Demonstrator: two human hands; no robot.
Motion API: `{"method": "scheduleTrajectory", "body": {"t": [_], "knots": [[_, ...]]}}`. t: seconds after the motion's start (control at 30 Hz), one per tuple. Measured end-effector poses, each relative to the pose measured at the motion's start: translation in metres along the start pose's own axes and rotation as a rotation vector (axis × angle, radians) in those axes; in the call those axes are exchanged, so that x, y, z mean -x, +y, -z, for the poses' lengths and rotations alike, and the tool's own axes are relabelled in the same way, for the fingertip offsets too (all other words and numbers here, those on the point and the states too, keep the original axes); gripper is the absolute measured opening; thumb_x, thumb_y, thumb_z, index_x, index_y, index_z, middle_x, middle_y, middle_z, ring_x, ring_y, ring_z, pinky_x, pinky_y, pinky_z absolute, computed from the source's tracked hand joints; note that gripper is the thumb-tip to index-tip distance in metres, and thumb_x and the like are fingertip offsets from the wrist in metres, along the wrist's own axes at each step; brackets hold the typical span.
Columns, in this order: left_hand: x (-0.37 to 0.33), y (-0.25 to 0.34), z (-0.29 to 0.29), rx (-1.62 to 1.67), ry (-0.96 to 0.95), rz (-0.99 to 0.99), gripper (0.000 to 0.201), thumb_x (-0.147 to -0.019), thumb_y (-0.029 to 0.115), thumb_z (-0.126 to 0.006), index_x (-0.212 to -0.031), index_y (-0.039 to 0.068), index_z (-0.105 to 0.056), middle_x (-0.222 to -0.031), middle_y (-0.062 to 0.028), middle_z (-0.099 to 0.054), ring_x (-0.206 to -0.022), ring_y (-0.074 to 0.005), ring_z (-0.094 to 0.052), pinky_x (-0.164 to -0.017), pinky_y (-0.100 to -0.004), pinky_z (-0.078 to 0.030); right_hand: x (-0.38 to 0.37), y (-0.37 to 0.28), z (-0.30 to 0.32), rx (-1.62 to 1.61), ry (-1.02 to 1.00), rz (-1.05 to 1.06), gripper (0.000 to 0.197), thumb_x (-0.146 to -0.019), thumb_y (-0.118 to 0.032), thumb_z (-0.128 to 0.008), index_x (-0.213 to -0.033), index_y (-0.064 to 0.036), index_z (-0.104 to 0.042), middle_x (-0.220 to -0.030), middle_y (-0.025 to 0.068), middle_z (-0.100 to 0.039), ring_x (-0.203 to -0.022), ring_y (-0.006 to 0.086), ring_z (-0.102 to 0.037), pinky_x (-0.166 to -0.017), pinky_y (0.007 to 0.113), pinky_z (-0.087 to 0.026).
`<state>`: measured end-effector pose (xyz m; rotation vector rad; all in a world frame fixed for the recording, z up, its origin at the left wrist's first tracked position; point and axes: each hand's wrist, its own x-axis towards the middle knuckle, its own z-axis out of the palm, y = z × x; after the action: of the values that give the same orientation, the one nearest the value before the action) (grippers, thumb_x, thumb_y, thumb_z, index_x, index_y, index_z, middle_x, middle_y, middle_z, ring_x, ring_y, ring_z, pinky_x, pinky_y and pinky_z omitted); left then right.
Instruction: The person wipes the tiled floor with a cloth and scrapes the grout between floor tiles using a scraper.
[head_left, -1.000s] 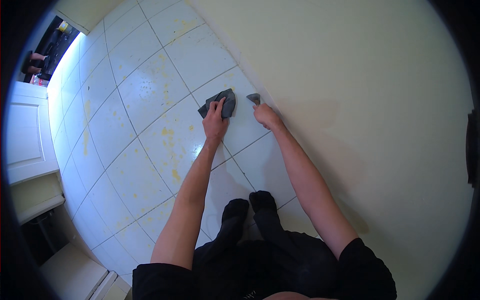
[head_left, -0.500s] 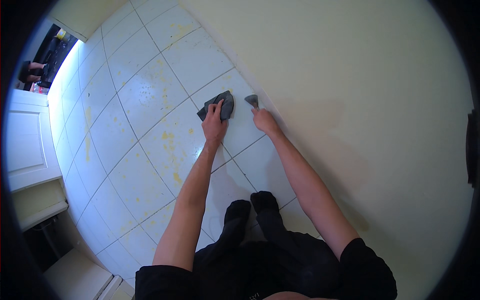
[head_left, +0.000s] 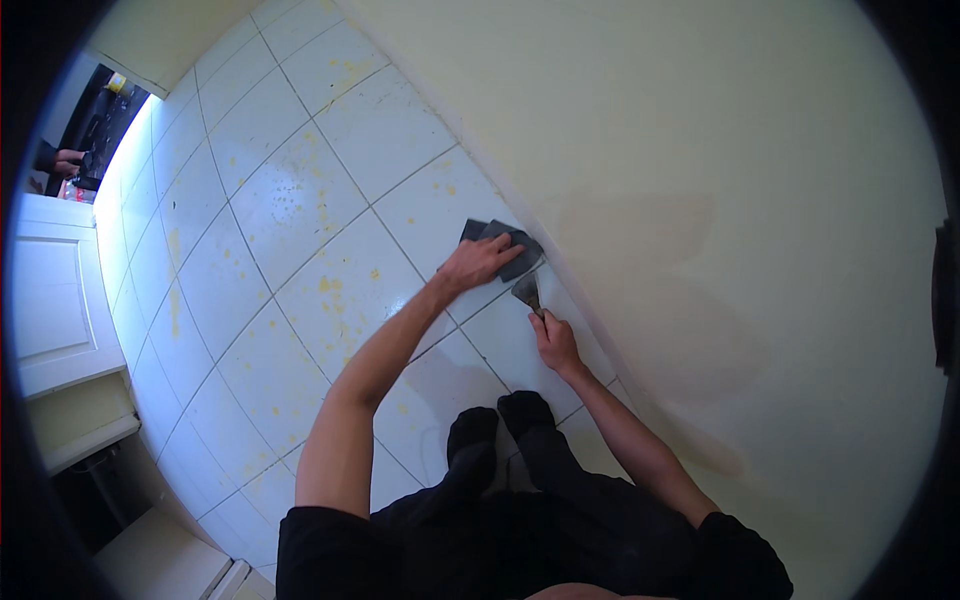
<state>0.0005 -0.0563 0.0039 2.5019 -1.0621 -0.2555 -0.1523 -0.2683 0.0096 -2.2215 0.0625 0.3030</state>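
My left hand [head_left: 476, 264] presses a folded dark grey cloth [head_left: 519, 264] onto the white tiled floor [head_left: 390, 130], close to the foot of the wall. Its fingers lie across the top of the cloth. My right hand [head_left: 557, 342] is closed round the handle of a putty knife [head_left: 526, 290]. The knife's wide blade points away from me, its edge just on the near side of the cloth; whether the two touch I cannot tell.
A cream wall [head_left: 700, 150] rises along the right. Yellow spots [head_left: 330, 290] mark several tiles. At left stand a white cabinet door [head_left: 60, 290] and an open cupboard space [head_left: 95, 480]. Another person's hands [head_left: 68, 163] show at the far left. My feet [head_left: 500, 425] are on the tiles.
My left hand has slid the cloth to the right and nearer, up to the wall's foot. My right hand has drawn the putty knife back toward me and slightly right.
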Motion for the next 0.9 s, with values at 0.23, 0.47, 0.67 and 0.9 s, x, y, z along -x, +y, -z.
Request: {"method": "scheduleTrajectory", "body": {"t": [0.23, 0.47, 0.67, 0.9], "knots": [[0.016, -0.261, 0.123, -0.199, 0.521, 1.106, 0.03, -0.091, 0.013, -0.057, -0.12, 0.007, -0.058, -0.113, -0.0187, -0.061, -0.097, -0.0422, -0.066, -0.083, -0.0473, -0.056, -0.018, -0.031, -0.029, -0.177, -0.001, -0.039, 0.043, -0.102, -0.035, -0.053, -0.08, 0.002, -0.055, -0.063, 0.0238, -0.056, -0.058, 0.0413, -0.056, -0.056, 0.048, -0.041], [0.003, -0.174, 0.156, 0.089, 0.639, 0.396, 0.056, -0.08, -0.003, -0.057, -0.134, 0.014, -0.055, -0.119, -0.0168, -0.059, -0.109, -0.0407, -0.06, -0.092, -0.0436, -0.052, -0.012, -0.001, -0.005, -0.209, -0.02, -0.101, 0.042, -0.103, -0.034, -0.052, -0.081, 0.0022, -0.055, -0.064, 0.023, -0.055, -0.057, 0.038, -0.054, -0.056, 0.046, -0.041], [0.04, -0.032, 0.023, 0.081, -0.178, -0.416, 0.06, -0.083, 0.008, -0.062, -0.14, 0.022, -0.053, -0.121, -0.0071, -0.059, -0.11, -0.0263, -0.062, -0.089, -0.0384, -0.055, -0.012, 0.007, -0.002, -0.148, 0.01, -0.028, 0.041, -0.102, -0.032, -0.053, -0.081, 0.002, -0.055, -0.062, 0.0226, -0.054, -0.056, 0.0388, -0.054, -0.055, 0.046, -0.041], [0.01, -0.141, 0.071, 0.085, 0.324, -0.049, 0.069, -0.076, -0.005, -0.06, -0.139, 0.021, -0.054, -0.126, -0.0158, -0.058, -0.11, -0.0365, -0.062, -0.089, -0.0447, -0.054, -0.011, 0.001, -0.008, -0.169, -0.013, -0.074, 0.042, -0.102, -0.032, -0.053, -0.079, 0.0028, -0.054, -0.062, 0.0223, -0.054, -0.054, 0.0356, -0.053, -0.054, 0.045, -0.04]]}}
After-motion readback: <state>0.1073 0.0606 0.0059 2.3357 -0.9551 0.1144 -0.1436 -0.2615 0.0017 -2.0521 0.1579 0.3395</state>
